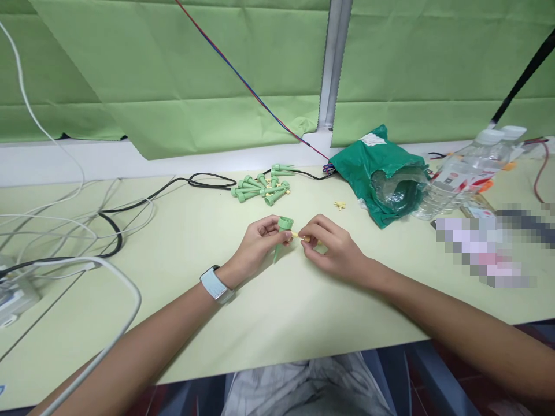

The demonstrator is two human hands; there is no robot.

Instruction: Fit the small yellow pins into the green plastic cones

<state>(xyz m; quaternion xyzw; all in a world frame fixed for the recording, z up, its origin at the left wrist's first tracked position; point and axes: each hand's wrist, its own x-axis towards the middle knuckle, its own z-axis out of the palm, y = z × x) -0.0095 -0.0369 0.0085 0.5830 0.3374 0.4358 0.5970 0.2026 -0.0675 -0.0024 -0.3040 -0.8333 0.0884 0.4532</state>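
Note:
My left hand [264, 244] is closed around a green plastic watering spike [285, 223], its wide cup end up and its pointed tip angled down below the fingers. Close on the right, my right hand [329, 245] pinches a small yellow plastic piece [295, 234], which meets the side of the spike at my left fingertips. Whether the piece sits inside the spike I cannot tell. Several more green spikes [251, 188] lie in a pile farther back, with bits of yellow among them. A few loose yellow pieces [340, 205] rest on the table to the right of the pile.
A torn green plastic bag [377, 173] stands at the back right, with clear water bottles [459, 167] beside it. White and black cables [113, 231] spread over the left of the pale table [195, 346]. Green cloth [217, 75] hangs behind.

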